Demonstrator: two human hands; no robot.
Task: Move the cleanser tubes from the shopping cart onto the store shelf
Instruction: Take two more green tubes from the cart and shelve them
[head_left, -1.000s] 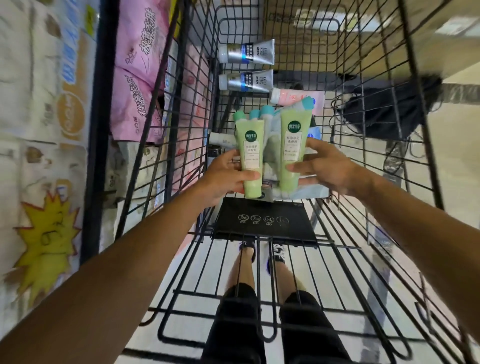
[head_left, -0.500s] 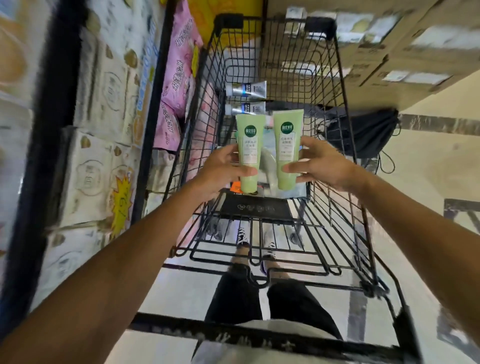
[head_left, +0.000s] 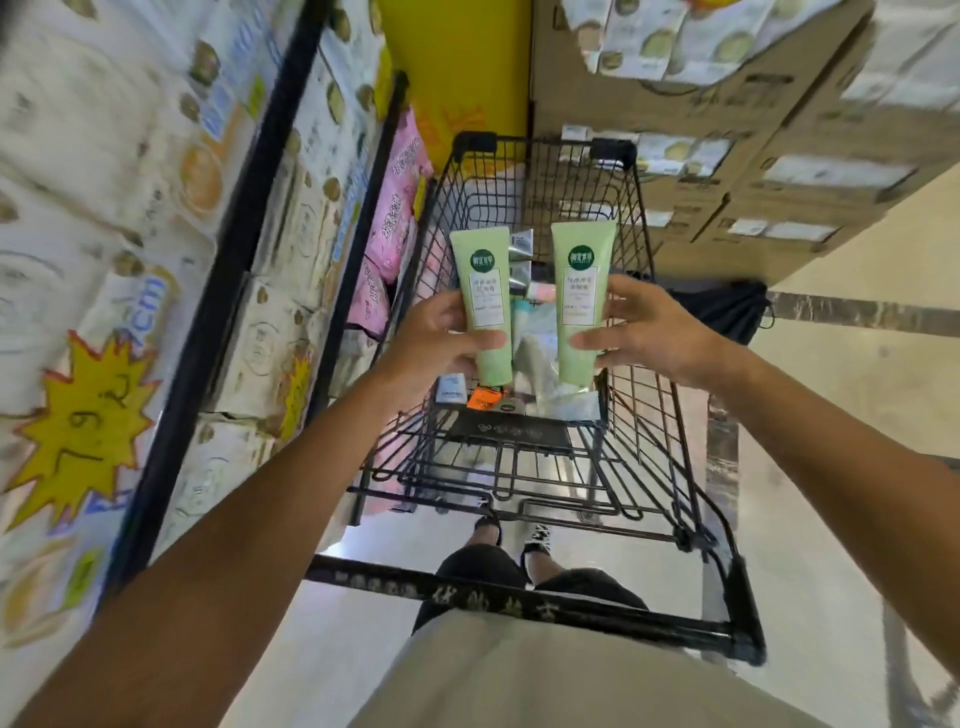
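Observation:
Two light green cleanser tubes are held up above the black wire shopping cart (head_left: 670, 415). My left hand (head_left: 441, 338) grips the left green tube (head_left: 480, 291) around its lower half. My right hand (head_left: 639, 332) pinches the right green tube (head_left: 582, 291) between thumb and fingers. Both tubes stand with their flat crimped ends up and their labels facing me. Below them several other tubes (head_left: 522, 260) lie in the cart basket, among them grey ones and a pink one, partly hidden by the held tubes.
A store shelf (head_left: 208, 322) with black uprights runs along the left, packed with white boxed goods, pink packs (head_left: 395, 218) and yellow price stars. Stacked cardboard boxes (head_left: 727, 130) stand at the back right. A black bag (head_left: 722, 312) hangs beside the cart. Pale floor lies to the right.
Both hands have lifted the green tubes higher out of the cart and drawn them apart. My head has pulled back and tilted, so more of the cart and shelf shows.

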